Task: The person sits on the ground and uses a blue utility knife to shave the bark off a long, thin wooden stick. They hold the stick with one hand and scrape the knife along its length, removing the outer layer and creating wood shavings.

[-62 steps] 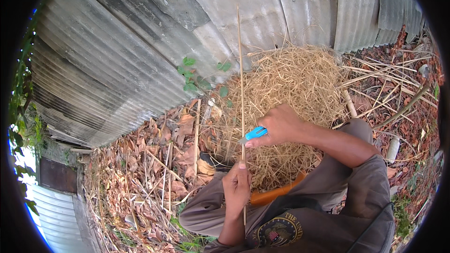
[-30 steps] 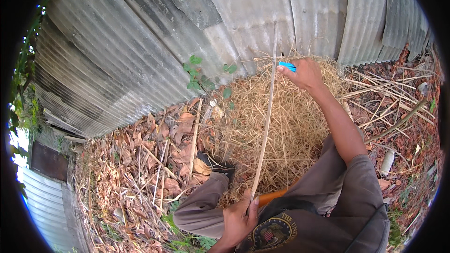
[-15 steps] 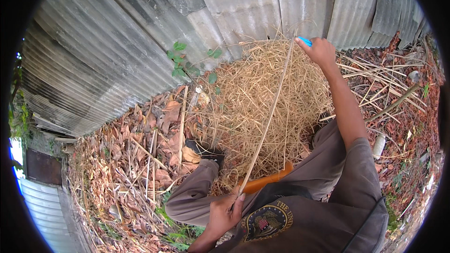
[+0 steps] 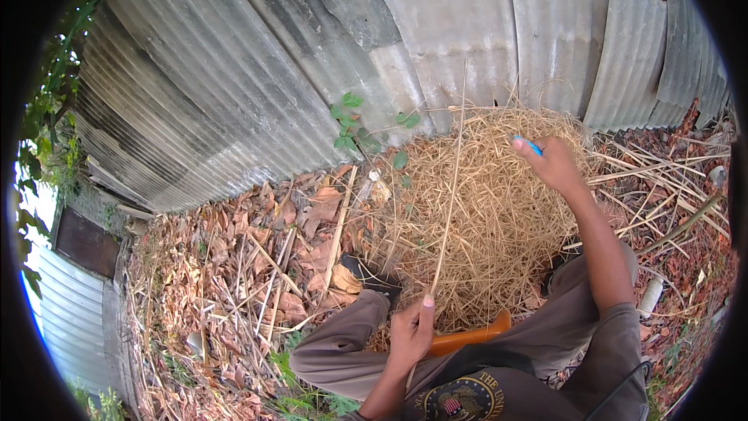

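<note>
A long thin pale strip [image 4: 449, 218], like a split plant rib, slants up over the heap of dry straw-like shavings [image 4: 506, 242]. My left hand [image 4: 411, 331] is closed round its lower part, thumb laid along it. The upper end stands free in front of the metal wall. My right hand [image 4: 555, 165] is closed on a small blue-handled tool [image 4: 528, 146] over the right of the heap, apart from the strip. Any blade on the tool is too small to make out.
Corrugated metal sheets [image 4: 460, 15] wall off the far side. My legs [image 4: 343, 335] flank the heap, with an orange curved piece [image 4: 467, 337] between them. Dry leaves [image 4: 226, 265] lie left, pale sticks [image 4: 662, 164] right. A whitish cylinder [image 4: 650, 297] lies near my right arm.
My right hand with the blue tool has come away from the strip's far end and back toward me. My left hand still holds the strip. The whole view has shifted.
</note>
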{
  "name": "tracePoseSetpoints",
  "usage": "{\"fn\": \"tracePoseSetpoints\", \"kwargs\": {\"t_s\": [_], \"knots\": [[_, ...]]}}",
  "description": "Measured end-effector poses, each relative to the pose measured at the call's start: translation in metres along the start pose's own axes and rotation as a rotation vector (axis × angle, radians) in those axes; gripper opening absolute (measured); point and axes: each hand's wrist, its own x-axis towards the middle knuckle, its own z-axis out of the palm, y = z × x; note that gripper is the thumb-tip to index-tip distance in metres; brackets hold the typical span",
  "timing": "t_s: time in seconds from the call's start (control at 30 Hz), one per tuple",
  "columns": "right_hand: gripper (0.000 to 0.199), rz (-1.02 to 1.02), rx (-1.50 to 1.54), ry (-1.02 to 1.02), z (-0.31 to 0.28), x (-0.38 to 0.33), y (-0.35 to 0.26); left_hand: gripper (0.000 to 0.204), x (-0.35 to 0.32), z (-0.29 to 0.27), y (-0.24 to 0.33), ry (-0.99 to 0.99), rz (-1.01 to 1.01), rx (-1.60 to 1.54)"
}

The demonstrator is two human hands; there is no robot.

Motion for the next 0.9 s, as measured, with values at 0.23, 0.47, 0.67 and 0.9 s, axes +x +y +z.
{"fn": "tracePoseSetpoints", "kwargs": {"t_s": [0.23,0.47,0.67,0.9], "knots": [[0.083,-0.358,-0.248,-0.337,0.021,-0.045,-0.065,0.026,0.061,0.029,0.058,0.020,0.176,0.032],[0.082,-0.438,-0.174,-0.153,0.011,-0.036,-0.041,0.031,0.044,0.035,0.090,0.044,0.246,0.236],[0.083,0.045,-0.139,0.056,-0.010,0.001,0.022,0.034,0.018,0.042,0.076,-0.100,0.307,0.235],[0.082,-0.126,-0.228,-0.064,0.001,0.003,-0.011,0.031,-0.002,0.020,0.059,-0.020,0.217,0.156]]}}
